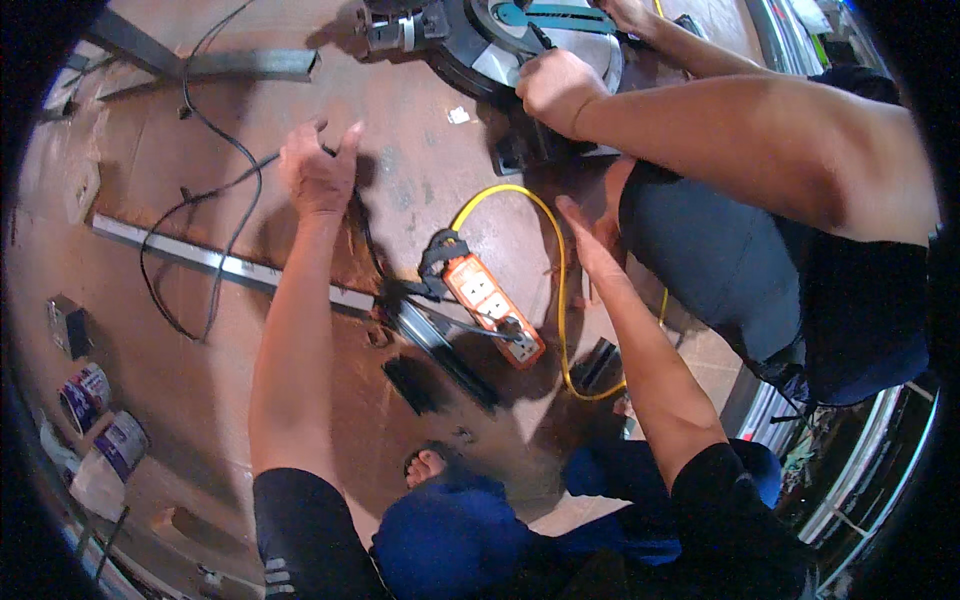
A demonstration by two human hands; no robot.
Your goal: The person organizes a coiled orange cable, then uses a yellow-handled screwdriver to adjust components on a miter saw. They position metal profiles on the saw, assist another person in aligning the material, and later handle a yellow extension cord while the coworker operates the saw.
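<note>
My left hand (318, 172) is over the floor at upper left, fingers curled around a black cable (228, 184). The cable shows on both sides of the hand and in the gap by the thumb. My right hand (592, 243) is stretched out beside a co-worker's knee, fingers extended, with nothing seen in it. Between my arms lies an orange power strip (492, 308) with white sockets, and a black plug (511, 328) sits in its near end. A yellow cord (561, 260) loops from its far end toward my right forearm.
A co-worker's hand (562, 92) grips the handle of a miter saw (490, 50) at the top. A long metal bar (235, 264) and dark profile pieces (440, 350) lie on the floor. Bags (112, 455) rest at left; steel tubes (215, 68) stand at upper left.
</note>
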